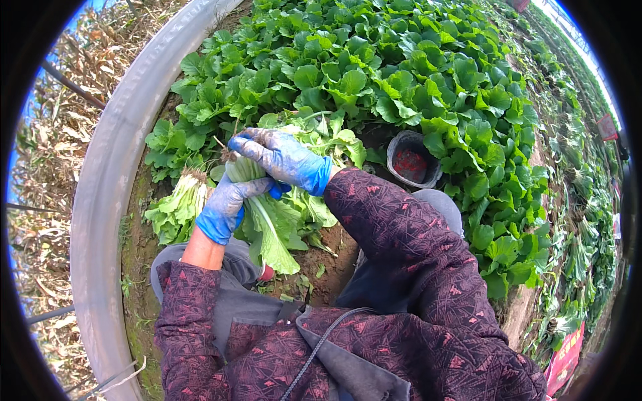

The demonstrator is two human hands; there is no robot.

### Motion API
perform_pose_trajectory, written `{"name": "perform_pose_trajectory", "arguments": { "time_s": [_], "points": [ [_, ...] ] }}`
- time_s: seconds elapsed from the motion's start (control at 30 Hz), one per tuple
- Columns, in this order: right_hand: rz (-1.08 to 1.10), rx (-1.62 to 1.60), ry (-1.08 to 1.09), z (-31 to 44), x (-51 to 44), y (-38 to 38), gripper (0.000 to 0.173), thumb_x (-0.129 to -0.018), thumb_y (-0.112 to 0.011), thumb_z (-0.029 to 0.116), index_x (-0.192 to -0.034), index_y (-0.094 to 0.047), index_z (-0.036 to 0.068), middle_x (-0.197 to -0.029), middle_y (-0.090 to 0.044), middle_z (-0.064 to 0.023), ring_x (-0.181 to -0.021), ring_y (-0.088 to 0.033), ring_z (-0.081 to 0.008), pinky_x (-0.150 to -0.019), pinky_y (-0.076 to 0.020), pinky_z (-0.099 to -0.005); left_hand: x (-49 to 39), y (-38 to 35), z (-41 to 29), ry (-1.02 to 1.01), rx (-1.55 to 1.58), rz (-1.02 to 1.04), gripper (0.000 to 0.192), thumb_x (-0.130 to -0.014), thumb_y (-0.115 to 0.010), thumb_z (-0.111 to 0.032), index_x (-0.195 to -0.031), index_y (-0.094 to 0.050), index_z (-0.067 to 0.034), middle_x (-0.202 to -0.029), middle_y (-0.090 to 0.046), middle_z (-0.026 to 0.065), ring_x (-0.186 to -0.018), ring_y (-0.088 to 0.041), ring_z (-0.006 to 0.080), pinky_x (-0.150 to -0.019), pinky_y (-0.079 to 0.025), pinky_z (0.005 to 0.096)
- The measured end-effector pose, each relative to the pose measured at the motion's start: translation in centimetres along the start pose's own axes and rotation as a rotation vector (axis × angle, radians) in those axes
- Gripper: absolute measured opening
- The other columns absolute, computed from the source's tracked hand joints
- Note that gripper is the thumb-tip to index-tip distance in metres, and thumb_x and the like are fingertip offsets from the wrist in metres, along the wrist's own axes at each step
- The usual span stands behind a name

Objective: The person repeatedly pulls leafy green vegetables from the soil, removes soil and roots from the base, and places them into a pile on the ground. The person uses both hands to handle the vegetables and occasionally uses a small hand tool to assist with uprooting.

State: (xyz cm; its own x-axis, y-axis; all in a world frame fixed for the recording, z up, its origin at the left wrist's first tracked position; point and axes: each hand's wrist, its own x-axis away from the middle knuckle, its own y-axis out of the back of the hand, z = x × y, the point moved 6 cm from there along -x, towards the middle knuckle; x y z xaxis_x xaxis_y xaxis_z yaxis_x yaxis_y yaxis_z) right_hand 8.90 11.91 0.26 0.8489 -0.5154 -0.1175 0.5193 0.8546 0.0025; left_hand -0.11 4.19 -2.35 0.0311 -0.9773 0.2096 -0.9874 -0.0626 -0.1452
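My left hand (pixel 225 203), in a muddy blue glove, is closed around the stalks of a bunch of leafy greens (pixel 271 233), whose leaves hang down towards me. My right hand (pixel 278 155), gloved the same way, lies over the root end of the bunch; its fingers are at the soil-covered roots (pixel 229 153), and whether they grip them I cannot tell. Left of my left hand, a pile of pulled greens (pixel 178 208) lies on the soil, roots upward. More loose leaves (pixel 321 208) lie under and behind my hands.
A dense bed of growing leafy greens (pixel 351 65) spreads ahead and to the right. A dark bucket (pixel 396 170) with something red inside stands by my right knee. Clear plastic sheeting (pixel 100 200) curves along the left, with dry stalks beyond. Pulled greens (pixel 577 250) lie in rows at far right.
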Motion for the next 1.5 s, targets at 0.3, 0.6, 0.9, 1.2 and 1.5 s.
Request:
{"name": "perform_pose_trajectory", "arguments": {
  "time_s": [0.3,0.6,0.9,1.2,1.5],
  "points": [
    [0.024,0.652,0.114,4.8,2.0,1.6,0.073,-0.088,-0.051,0.061,-0.122,-0.056,-0.003,-0.115,-0.062,-0.0250,-0.109,-0.060,-0.0352,-0.094,-0.0459,-0.0388,2.7,-1.9,-3.3,-0.084,0.054,0.016,0.025,-0.085,-0.067,-0.007,-0.109,-0.060,-0.002,-0.082,-0.062,0.0031,-0.070,-0.059,0.0139,-0.067,-0.052,0.0300],
    [-0.840,-0.020,0.144,0.3,27.7,21.0,0.036,-0.099,-0.049,0.032,-0.115,-0.064,0.003,-0.110,-0.068,-0.0094,-0.093,-0.066,-0.0171,-0.083,-0.0495,-0.0296,5.8,4.2,-8.8,-0.333,0.017,-0.059,0.022,-0.086,-0.066,-0.013,-0.105,-0.063,-0.003,-0.085,-0.062,0.0030,-0.077,-0.060,0.0126,-0.072,-0.050,0.0265],
    [-0.322,0.584,-1.173,-29.9,44.0,7.9,0.035,-0.089,-0.059,0.024,-0.115,-0.057,0.001,-0.088,-0.069,-0.0121,-0.076,-0.066,-0.0263,-0.065,-0.0517,-0.0379,2.2,4.9,-4.9,-0.226,0.091,-0.102,0.027,-0.084,-0.066,-0.011,-0.108,-0.062,-0.001,-0.084,-0.062,0.0036,-0.076,-0.058,0.0126,-0.073,-0.046,0.0246],
    [-0.124,0.283,-1.272,-32.3,37.3,-1.8,0.036,-0.089,-0.058,0.025,-0.117,-0.057,0.002,-0.090,-0.069,-0.0141,-0.080,-0.065,-0.0286,-0.068,-0.0513,-0.0397,-3.1,6.4,0.5,0.157,0.175,-0.283,0.036,-0.081,-0.067,-0.011,-0.114,-0.055,0.001,-0.081,-0.059,0.0028,-0.071,-0.058,0.0134,-0.072,-0.051,0.0281],
    [-0.084,0.050,-1.478,-31.8,39.4,-2.4,0.038,-0.088,-0.058,0.026,-0.118,-0.056,0.003,-0.091,-0.068,-0.0160,-0.084,-0.065,-0.0310,-0.072,-0.0510,-0.0414,-13.2,7.2,6.6,0.426,0.144,-0.280,0.050,-0.078,-0.068,-0.017,-0.118,-0.048,0.004,-0.079,-0.057,0.0063,-0.066,-0.055,0.0164,-0.072,-0.049,0.0326]
  ]
}}
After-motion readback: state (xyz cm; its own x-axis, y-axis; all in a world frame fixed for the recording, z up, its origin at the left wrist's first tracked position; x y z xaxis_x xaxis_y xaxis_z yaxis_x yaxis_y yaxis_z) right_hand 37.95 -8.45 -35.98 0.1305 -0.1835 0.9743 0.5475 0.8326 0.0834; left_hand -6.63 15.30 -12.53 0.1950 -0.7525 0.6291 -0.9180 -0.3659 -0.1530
